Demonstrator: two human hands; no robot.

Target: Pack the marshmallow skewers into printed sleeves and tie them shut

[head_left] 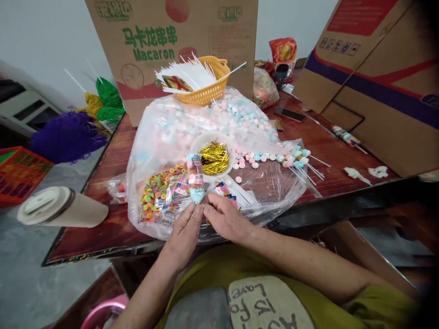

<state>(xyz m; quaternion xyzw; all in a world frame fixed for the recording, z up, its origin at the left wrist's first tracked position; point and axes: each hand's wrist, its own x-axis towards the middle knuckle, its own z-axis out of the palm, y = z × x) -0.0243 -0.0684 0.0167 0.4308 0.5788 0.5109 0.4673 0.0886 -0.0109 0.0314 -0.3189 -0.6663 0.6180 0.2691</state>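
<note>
A clear-wrapped candy skewer (195, 178) with pink, brown and blue pieces stands up from my two hands, which meet at its lower end. My left hand (187, 227) pinches the gathered bottom of the wrapper. My right hand (224, 217) is closed against the same spot from the right. Behind the skewer is a white bowl (230, 171) of gold tinsel (215, 157). Colourful ring pieces (156, 187) lie to the left, and printed cards (226, 192) and white sticks (242, 191) lie to the right.
A large plastic bag (151, 123) of pastel candies covers the table's middle, with a yellow basket (206, 93) of sticks behind. Filled skewers (297, 157) lie right, near a phone (290, 114). A lidded cup (82, 210) stands at the left edge. Cardboard boxes (192, 27) rise behind.
</note>
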